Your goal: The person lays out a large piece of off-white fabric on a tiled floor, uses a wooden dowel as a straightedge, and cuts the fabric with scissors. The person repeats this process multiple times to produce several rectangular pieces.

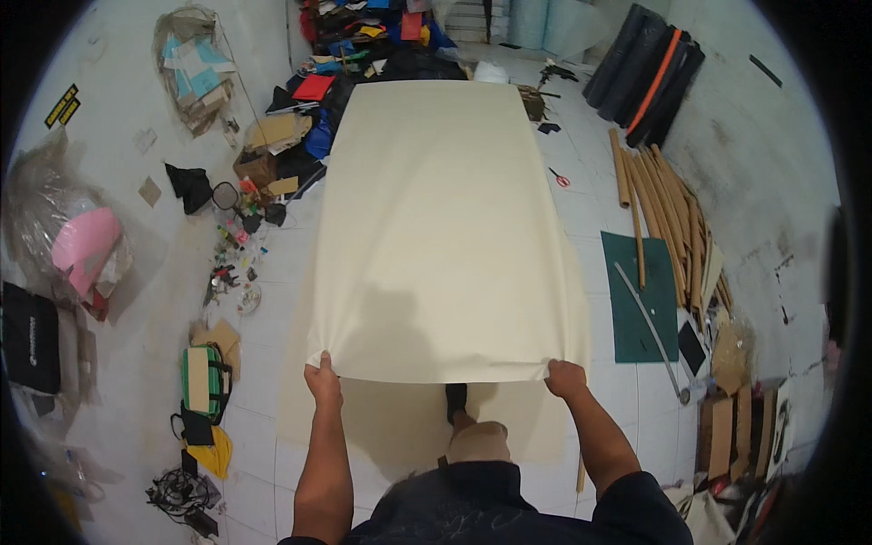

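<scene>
A large cream sheet of fabric (pixel 436 218) is stretched out over the white tiled floor, reaching from near my feet to the pile at the far wall. My left hand (pixel 322 377) grips its near left corner. My right hand (pixel 565 376) grips its near right corner. The near edge is lifted off the floor and casts a shadow on another cream layer (pixel 400 422) lying beneath. My knee and one foot (pixel 457 400) show between my arms, under the raised edge.
Cardboard tubes (pixel 668 218) and dark rolls (pixel 649 77) lie at the right, with a green cutting mat (pixel 640 300), a long ruler and red scissors (pixel 559 177). Fabric scraps and boxes (pixel 300 136) crowd the far left. A green bag (pixel 204 381) and cables sit at my left.
</scene>
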`<state>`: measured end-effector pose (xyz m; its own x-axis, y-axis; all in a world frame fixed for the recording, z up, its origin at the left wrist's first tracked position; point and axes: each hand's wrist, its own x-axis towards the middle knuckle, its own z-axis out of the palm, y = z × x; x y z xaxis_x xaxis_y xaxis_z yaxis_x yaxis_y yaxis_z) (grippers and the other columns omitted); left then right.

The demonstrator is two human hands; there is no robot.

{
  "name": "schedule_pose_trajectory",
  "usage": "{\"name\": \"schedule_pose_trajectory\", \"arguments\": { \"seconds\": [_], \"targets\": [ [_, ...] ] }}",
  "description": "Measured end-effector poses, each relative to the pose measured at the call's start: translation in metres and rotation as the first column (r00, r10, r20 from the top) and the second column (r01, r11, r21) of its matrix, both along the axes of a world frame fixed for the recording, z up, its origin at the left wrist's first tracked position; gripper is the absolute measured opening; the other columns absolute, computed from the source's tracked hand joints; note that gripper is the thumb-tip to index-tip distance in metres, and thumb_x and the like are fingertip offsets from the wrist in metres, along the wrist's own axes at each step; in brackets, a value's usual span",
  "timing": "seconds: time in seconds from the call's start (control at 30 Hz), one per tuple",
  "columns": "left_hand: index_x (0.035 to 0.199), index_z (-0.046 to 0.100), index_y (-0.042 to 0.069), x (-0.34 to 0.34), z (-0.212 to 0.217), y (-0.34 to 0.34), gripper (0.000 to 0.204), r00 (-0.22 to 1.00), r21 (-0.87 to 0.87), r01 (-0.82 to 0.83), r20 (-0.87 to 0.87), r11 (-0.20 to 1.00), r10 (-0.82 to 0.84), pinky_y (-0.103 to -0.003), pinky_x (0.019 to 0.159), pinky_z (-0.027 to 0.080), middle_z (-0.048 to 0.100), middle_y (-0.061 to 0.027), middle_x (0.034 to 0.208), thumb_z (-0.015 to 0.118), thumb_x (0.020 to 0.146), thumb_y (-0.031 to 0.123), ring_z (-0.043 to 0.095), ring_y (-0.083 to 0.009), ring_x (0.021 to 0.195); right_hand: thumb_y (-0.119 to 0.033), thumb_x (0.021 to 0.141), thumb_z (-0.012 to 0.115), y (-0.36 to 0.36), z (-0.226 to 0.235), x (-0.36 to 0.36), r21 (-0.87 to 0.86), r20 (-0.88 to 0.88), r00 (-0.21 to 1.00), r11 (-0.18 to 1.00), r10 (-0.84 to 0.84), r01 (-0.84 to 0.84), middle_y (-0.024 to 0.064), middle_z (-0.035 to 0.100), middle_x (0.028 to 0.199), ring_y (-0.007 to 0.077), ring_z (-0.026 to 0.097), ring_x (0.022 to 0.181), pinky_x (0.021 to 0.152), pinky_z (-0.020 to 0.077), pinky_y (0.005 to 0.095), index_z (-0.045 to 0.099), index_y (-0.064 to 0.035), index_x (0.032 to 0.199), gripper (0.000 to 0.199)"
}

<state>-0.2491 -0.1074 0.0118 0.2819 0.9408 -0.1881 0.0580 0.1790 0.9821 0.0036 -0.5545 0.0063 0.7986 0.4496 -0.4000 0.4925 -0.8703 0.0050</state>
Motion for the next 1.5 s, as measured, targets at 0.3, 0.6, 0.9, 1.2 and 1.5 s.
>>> {"name": "schedule_pose_trajectory", "arguments": {
  "seconds": [0.3,0.6,0.9,1.2,1.5],
  "targets": [
    [0.124,0.05,-0.007,-0.212,-0.043,-0.07,0.034,0.998,-0.051,-0.061,0.007,0.997,0.061,-0.034,0.085,0.048,0.06,-0.014,0.117,0.057,0.094,0.008,0.059,-0.0233,0.1,-0.015,0.082,0.054,-0.089,0.017,-0.2,0.118,0.087,0.996,0.993,-0.037,0.026,0.0171,0.07,0.09,0.0337,0.069,0.088,0.076,0.0532,0.0468,0.064,-0.007,0.096,0.019],
    [0.123,0.05,-0.004,-0.355,-0.015,-0.143,0.033,0.994,-0.15,-0.087,0.058,0.985,0.097,-0.038,0.083,0.053,0.06,-0.0149,0.115,0.057,0.094,0.01,0.062,-0.0255,0.099,-0.02,0.08,0.059,-0.149,0.048,-0.346,0.096,-0.132,0.988,0.991,-0.079,0.092,0.0152,0.07,0.091,0.0334,0.068,0.09,0.076,0.0532,0.0481,0.064,-0.0093,0.096,0.02],
    [0.13,0.047,-0.004,-0.381,-0.048,-0.173,0.038,0.998,-0.297,-0.042,0.039,0.954,0.056,-0.042,0.089,0.052,0.059,-0.0167,0.122,0.052,0.096,0.011,0.061,-0.0303,0.106,-0.021,0.076,0.066,-0.192,-0.017,-0.364,0.139,-0.243,0.97,0.988,-0.03,0.065,0.0152,0.069,0.09,0.0344,0.068,0.088,0.075,0.0537,0.0478,0.061,-0.0089,0.098,0.026],
    [0.126,0.053,0.003,-0.35,-0.309,-0.175,0.054,0.958,-0.631,0.171,-0.074,0.757,-0.278,-0.042,0.087,0.049,0.061,-0.0138,0.117,0.05,0.097,0.048,0.061,-0.0268,0.103,-0.008,0.074,0.06,-0.225,-0.318,-0.314,0.283,0.02,1.0,0.959,0.007,-0.012,0.0126,0.066,0.087,0.0336,0.066,0.081,0.069,0.0527,0.0473,0.061,-0.008,0.098,0.024],
    [0.119,0.059,0.002,-0.286,-0.588,-0.163,0.058,0.764,-0.59,0.465,-0.109,0.66,-0.636,-0.039,0.081,0.049,0.065,-0.0137,0.107,0.049,0.096,0.055,0.063,-0.0258,0.097,-0.001,0.068,0.065,-0.211,-0.555,-0.24,0.366,0.27,0.959,0.93,-0.09,-0.016,0.011,0.06,0.086,0.0325,0.06,0.083,0.071,0.048,0.0444,0.065,-0.0112,0.102,0.036]
  ]
}}
